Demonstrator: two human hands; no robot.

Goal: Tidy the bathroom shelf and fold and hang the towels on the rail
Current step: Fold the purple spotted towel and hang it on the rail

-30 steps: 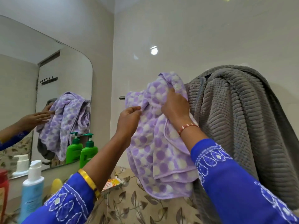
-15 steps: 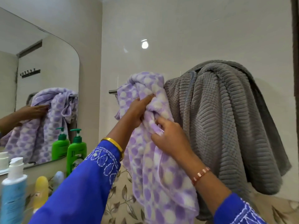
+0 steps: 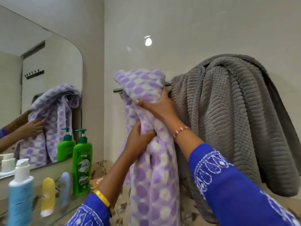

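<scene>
A purple polka-dot towel (image 3: 146, 88) hangs bunched over the left end of a metal rail (image 3: 118, 90) on the wall. My left hand (image 3: 138, 141) grips a gathered fold of it below the rail. My right hand (image 3: 158, 106) clutches the towel higher up, just under the rail. A thick grey ribbed towel (image 3: 236, 115) is draped in a heap over the rail to the right, touching the purple one. A glass shelf (image 3: 53, 216) at the lower left carries bottles.
On the shelf stand a green pump bottle (image 3: 82, 162), a blue bottle with a white cap (image 3: 20, 193), a yellow tube (image 3: 48, 194) and a pale blue tube (image 3: 65, 186). A mirror (image 3: 40, 79) covers the left wall. Leaf-patterned tiles run below the rail.
My right hand rose to grip the purple towel near the rail, while my left hand dropped to a lower fold. The towel now hangs longer and narrower.
</scene>
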